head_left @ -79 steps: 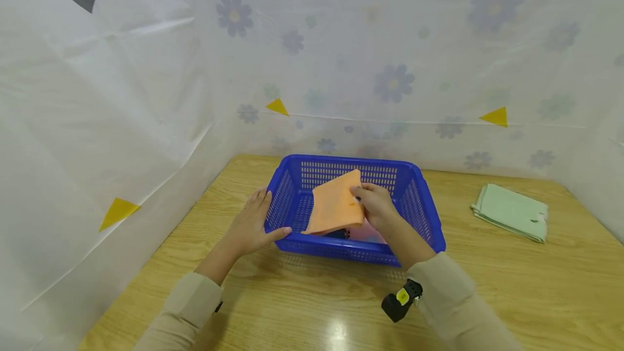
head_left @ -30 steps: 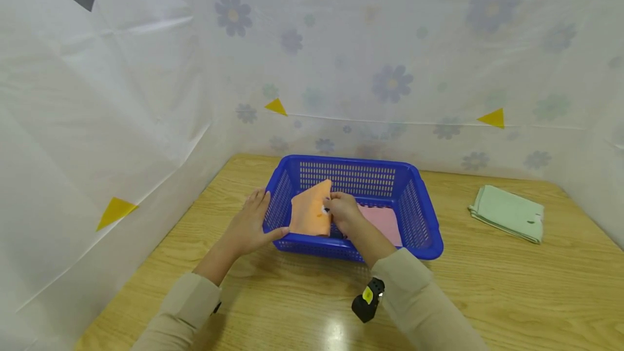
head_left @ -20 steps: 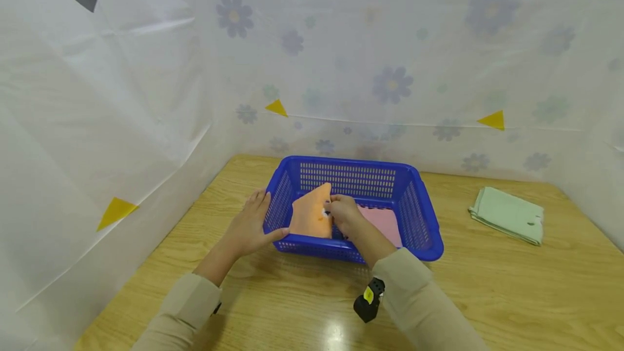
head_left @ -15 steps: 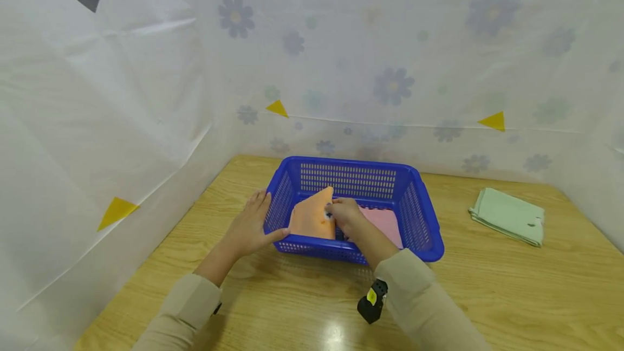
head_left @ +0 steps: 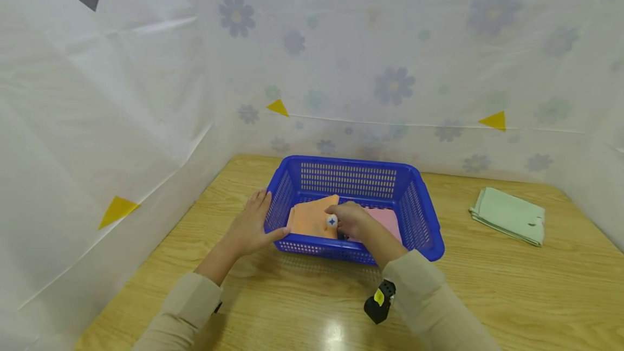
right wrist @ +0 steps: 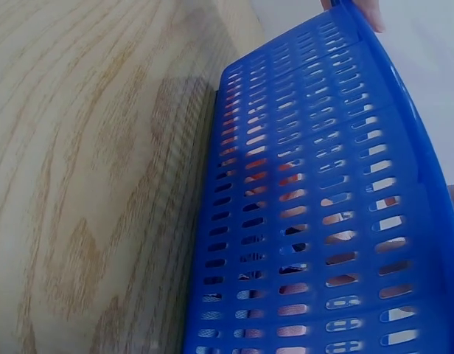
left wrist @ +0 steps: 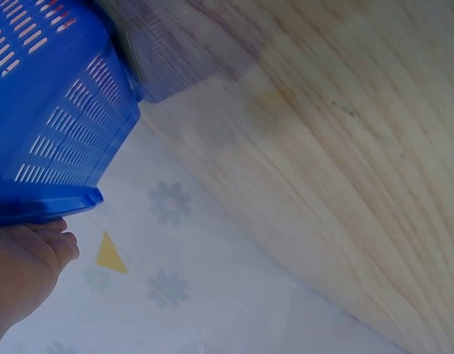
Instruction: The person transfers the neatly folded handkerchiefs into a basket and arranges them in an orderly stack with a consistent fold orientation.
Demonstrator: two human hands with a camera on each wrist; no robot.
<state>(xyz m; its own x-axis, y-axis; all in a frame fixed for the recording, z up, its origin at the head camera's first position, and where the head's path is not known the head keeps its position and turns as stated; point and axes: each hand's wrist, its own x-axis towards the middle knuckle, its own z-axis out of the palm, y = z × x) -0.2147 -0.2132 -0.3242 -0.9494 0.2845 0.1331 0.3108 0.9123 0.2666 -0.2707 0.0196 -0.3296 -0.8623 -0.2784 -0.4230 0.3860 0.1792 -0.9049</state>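
A blue plastic basket (head_left: 348,162) with slotted walls stands on the table. My left hand (head_left: 248,225) holds its left front corner, thumb along the front rim and fingers outside the left wall. Inside on the left lies a folded orange cloth (head_left: 309,218), low and slightly tilted, with a printed round eye near its right edge. My right hand (head_left: 355,219) reaches over the front rim and pinches that right edge, thumb on top; the fingers underneath are partly hidden. Beside it lies a folded pink cloth (head_left: 387,220), with something dark between the two, mostly covered.
A folded pale green cloth (head_left: 508,215) lies on the right side of the wooden table (head_left: 526,291). White sheeting (head_left: 312,69) with printed flowers hangs behind and at the sides. In the right wrist view, the basket's slotted wall (right wrist: 315,184) hides most of the contents.
My right hand has moved the orange cloth left and lowered it into the basket, where it now lies flatter. More of the pink cloth shows. My left hand stays at the corner.
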